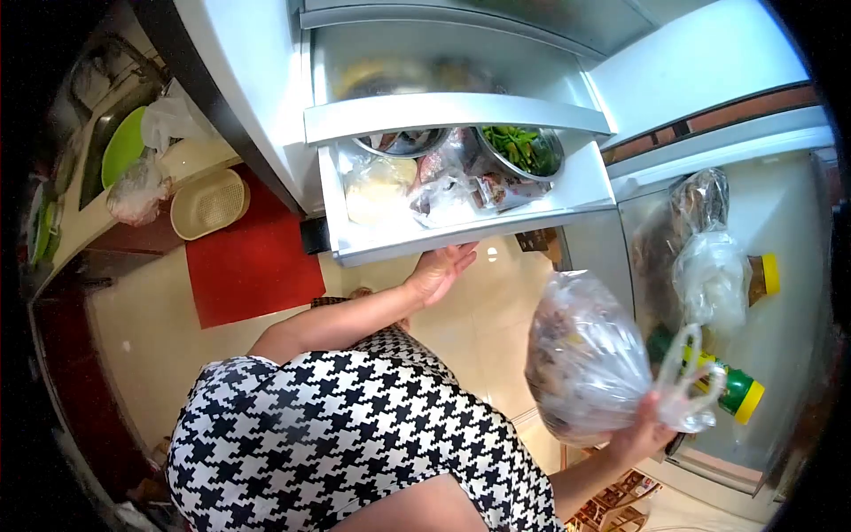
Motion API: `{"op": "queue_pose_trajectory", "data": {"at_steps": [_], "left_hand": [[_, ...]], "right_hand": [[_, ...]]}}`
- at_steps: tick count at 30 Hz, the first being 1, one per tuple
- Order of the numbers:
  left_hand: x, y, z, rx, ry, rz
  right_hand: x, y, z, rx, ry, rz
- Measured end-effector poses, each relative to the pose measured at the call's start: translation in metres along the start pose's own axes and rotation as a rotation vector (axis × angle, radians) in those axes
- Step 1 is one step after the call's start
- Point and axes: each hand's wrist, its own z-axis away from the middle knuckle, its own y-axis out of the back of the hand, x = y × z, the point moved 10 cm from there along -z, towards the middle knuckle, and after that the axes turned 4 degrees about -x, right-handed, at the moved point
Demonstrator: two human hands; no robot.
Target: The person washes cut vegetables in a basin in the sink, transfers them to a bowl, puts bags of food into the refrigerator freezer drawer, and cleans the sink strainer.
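My left hand point(441, 273) is at the front lower edge of a pulled-out white fridge drawer point(399, 246), its fingers apart and partly against or under the edge. Wrapped food packages point(381, 188) and a metal bowl of green vegetables point(520, 149) lie in the drawer. On the right, my right hand point(645, 433) is closed round the neck of a filled clear plastic bag point(585, 355). The bag hangs beside the open fridge door, its handles loose above the fingers.
The door shelf point(718, 470) holds bagged items point(712, 275) and a green jar with a yellow lid point(743, 396). At left are a counter with a green basin point(122, 146), a beige basket point(210, 206) and a red mat point(248, 266). Another drawer point(452, 110) sits above.
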Motion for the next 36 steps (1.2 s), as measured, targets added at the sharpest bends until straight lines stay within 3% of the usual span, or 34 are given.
{"op": "queue_pose_trajectory", "data": {"at_steps": [2, 7, 10, 11, 14, 18, 22, 27, 30, 32, 36], "left_hand": [[-0.008, 0.002, 0.007, 0.006, 0.027, 0.016], [-0.018, 0.000, 0.023, -0.011, 0.044, 0.059], [-0.027, 0.008, 0.037, 0.072, 0.100, -0.069], [-0.040, 0.021, 0.038, 0.109, 0.162, 0.013], [-0.041, 0.009, 0.039, -0.026, 0.109, 0.064], [-0.046, 0.025, 0.033, -0.018, 0.107, 0.125], [-0.042, 0.023, 0.023, 0.015, 0.049, 0.065], [-0.048, 0.027, 0.012, 0.061, 0.031, -0.010], [-0.051, 0.020, 0.007, 0.012, 0.014, 0.012], [-0.056, 0.038, 0.008, 0.106, 0.079, -0.034], [-0.049, 0.030, 0.004, 0.068, 0.061, -0.018]], "right_hand": [[-0.003, 0.023, -0.022, -0.001, -0.002, 0.024], [-0.051, 0.004, -0.064, 0.018, 0.070, 0.067], [-0.057, -0.018, -0.088, -0.085, 0.051, 0.070], [-0.048, -0.014, -0.101, -0.128, 0.034, 0.067], [-0.071, -0.084, -0.102, -0.141, 0.064, -0.016], [-0.076, -0.190, -0.113, -0.507, 0.064, -0.022], [-0.089, -0.298, -0.113, -0.908, 0.202, 0.034], [-0.062, -0.381, -0.108, -1.139, 0.181, -0.084], [-0.047, -0.405, -0.097, -1.236, 0.214, -0.070], [-0.042, -0.418, -0.082, -1.272, 0.198, -0.119], [-0.026, -0.435, -0.063, -1.173, 0.278, -0.044]]}}
